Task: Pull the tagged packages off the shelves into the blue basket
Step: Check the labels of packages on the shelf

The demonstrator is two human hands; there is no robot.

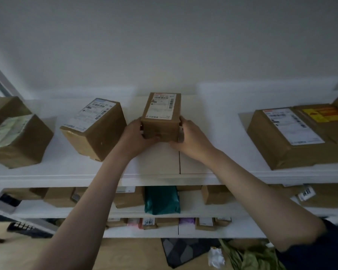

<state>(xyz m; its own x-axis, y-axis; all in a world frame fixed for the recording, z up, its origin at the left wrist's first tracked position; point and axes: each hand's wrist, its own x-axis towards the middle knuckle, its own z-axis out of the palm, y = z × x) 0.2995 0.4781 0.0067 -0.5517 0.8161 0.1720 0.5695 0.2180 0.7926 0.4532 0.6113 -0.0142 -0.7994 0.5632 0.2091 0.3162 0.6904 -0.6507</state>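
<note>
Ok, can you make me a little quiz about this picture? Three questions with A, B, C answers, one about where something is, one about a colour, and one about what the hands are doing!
1. Where is the small box the hands are on?
A. On the top shelf, in the middle
B. On the floor
C. On the bottom shelf

2. What colour is the soft package on the shelf below?
A. Red
B. Teal green
C. White

3. What are the two hands doing?
A. Hanging empty
B. Waving
C. Gripping the small box from both sides

Answers:
1 A, the small box stands on the top shelf between other boxes.
2 B, the soft package is teal green.
3 C, the left hand and right hand press on opposite sides of the box.
</note>
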